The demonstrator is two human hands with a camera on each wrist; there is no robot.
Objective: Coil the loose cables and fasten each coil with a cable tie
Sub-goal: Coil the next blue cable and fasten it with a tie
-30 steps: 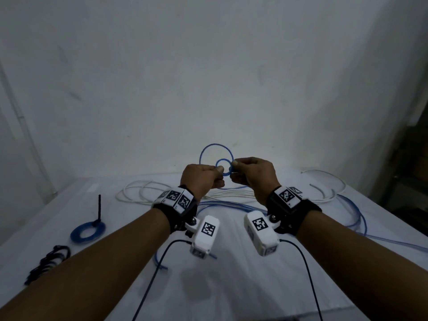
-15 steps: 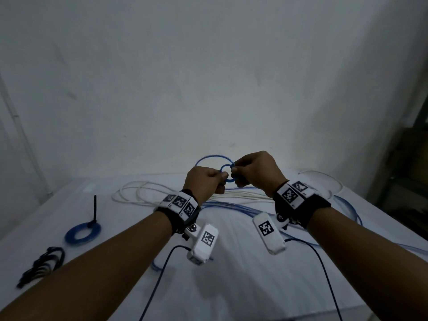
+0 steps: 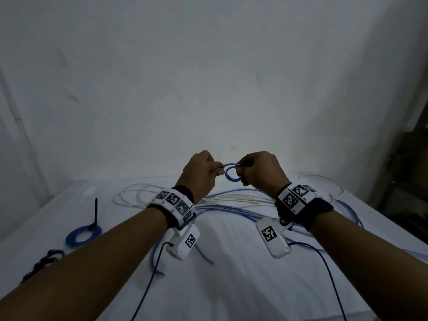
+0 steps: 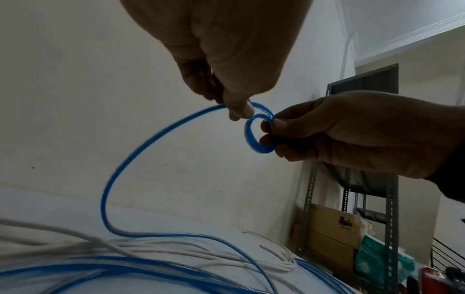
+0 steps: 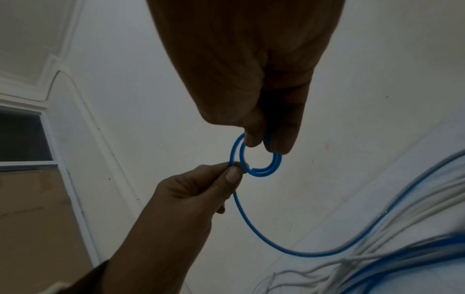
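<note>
The right hand [image 3: 261, 172] pinches a small blue coil [image 3: 232, 173] in a tight grip, held up in the air above the tabletop [image 3: 231, 286], and the left hand [image 3: 199, 173] at 9 o'clock of the coil pinches the loose blue cable [image 4: 130, 159] that runs into it. The step looks like winding, with only a couple of turns made. I think the next move needs the left hand to slide down the cable and lay another turn on the coil while the right hand keeps it from springing open; ties come later.
</note>
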